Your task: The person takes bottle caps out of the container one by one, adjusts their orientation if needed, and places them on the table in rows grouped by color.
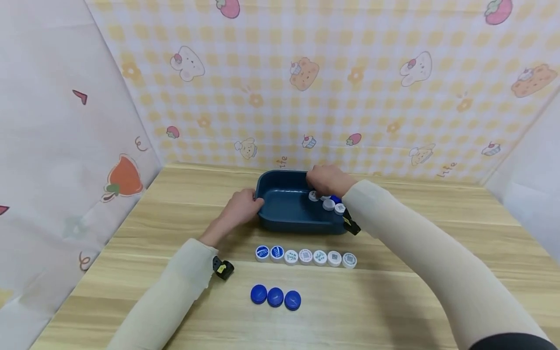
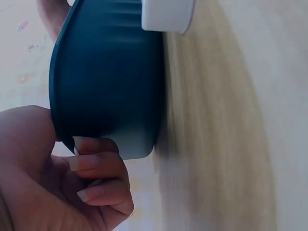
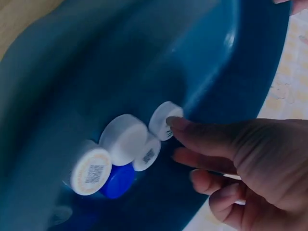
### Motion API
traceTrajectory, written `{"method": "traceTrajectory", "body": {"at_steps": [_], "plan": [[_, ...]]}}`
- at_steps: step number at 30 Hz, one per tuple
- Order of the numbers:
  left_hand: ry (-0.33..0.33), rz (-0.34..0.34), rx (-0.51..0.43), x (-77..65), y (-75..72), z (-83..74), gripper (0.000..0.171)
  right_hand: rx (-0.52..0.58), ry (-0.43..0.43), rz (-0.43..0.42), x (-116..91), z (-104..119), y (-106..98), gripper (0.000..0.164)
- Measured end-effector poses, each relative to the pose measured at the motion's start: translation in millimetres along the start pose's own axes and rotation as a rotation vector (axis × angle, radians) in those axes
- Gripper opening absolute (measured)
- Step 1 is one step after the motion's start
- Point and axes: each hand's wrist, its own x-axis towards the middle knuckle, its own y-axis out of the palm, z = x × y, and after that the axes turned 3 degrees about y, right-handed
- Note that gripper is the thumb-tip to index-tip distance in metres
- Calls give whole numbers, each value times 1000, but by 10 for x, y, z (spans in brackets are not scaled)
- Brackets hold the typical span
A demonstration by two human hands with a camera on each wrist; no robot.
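A dark blue-green basin point(image 1: 284, 227) stands on the table. My left hand point(image 1: 242, 206) grips its left rim, the thumb on one side and curled fingers on the other in the left wrist view. My right hand point(image 1: 329, 181) reaches into the basin's right end. In the right wrist view its thumb touches a white bottle cap point(image 3: 161, 118). The index fingertip lies just below that cap, apart from it, and the other fingers are loosely bent. Beside it cluster more white caps point(image 3: 124, 139) and a blue cap point(image 3: 119, 182), partly overlapping.
In front of the basin lies a row of several white caps with printed tops point(image 1: 305, 256). Nearer me are three plain blue caps point(image 1: 275, 297) in a line. A yellow checked cloth point(image 1: 271, 112) hangs behind the wooden table point(image 1: 197, 194).
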Motion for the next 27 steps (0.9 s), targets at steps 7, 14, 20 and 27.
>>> {"method": "traceTrajectory", "body": {"at_steps": [7,14,20,27], "plan": [[31,-23,24,-14,-27,19,30,76,-39,7,27,-42,68,16],[52,-36,35,10,-34,16,35,139,-72,31,36,-102,116,17],[44,-43,39,15,-30,55,35,221,-191,-71,-24,-73,33,15],[44,-21,38,18,-33,68,34,379,-505,-402,-541,259,-337,19]]}}
